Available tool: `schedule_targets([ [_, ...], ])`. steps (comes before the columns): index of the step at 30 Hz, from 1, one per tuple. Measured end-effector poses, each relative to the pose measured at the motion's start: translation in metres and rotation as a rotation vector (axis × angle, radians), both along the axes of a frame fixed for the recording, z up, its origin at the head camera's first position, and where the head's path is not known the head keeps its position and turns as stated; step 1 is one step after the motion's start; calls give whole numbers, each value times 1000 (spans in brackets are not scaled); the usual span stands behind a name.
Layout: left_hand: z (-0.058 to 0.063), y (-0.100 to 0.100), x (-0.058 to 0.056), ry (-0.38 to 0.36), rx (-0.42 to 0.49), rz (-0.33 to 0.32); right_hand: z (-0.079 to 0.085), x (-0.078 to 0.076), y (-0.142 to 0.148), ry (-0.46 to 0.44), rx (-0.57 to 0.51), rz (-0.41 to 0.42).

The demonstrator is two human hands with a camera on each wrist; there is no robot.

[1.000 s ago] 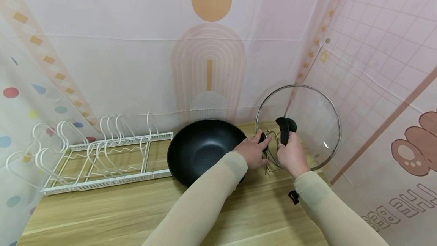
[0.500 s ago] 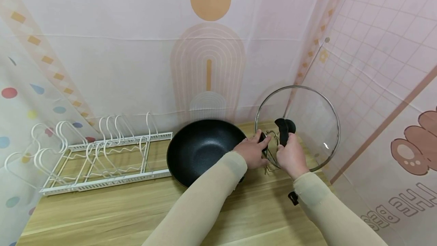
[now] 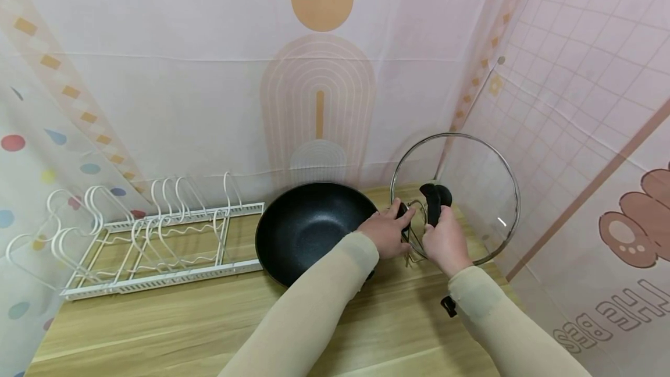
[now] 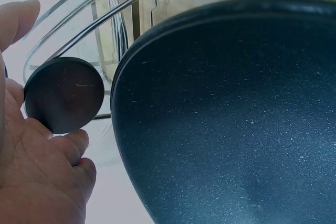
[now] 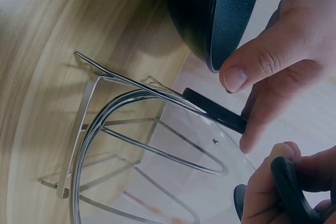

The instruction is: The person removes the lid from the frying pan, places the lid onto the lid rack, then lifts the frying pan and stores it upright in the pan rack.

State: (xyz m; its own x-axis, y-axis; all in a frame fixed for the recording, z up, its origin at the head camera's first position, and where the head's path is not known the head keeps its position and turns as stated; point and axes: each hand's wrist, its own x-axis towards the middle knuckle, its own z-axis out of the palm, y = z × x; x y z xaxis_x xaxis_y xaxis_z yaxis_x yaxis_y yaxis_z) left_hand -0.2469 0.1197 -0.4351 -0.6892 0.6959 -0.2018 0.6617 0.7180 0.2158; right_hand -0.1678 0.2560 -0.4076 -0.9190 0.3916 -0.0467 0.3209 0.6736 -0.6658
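A clear glass lid [image 3: 484, 191] with a metal rim stands upright in a wire lid rack [image 5: 142, 153] on the table's right side. My right hand [image 3: 446, 240] grips a black handle [image 3: 433, 205] at the lid, its fingers curled round it. A black disc [image 3: 445, 194] shows behind that handle. To the left, my left hand [image 3: 384, 231] has its fingers spread, touching a round black knob [image 4: 65, 95] beside the rack; the thumb stands apart from the knob. A black frying pan [image 3: 314, 237] sits just left, partly covered by the left forearm.
A white wire rack [image 3: 173, 243] with upright loops lies at the table's left. Near the right sleeve is a black piece [image 3: 449, 306] with a hole. Printed curtains hang behind and along both sides of the wooden table [image 3: 173, 330].
The glass lid and my right hand have shifted very slightly down and left. The left hand and the pan look much the same.
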Motion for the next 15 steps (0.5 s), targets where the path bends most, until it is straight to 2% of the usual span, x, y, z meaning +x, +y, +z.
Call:
schedule_targets([
  [15, 0, 1, -1, -18, 11, 14, -5, 2, -2, -26, 14, 9],
])
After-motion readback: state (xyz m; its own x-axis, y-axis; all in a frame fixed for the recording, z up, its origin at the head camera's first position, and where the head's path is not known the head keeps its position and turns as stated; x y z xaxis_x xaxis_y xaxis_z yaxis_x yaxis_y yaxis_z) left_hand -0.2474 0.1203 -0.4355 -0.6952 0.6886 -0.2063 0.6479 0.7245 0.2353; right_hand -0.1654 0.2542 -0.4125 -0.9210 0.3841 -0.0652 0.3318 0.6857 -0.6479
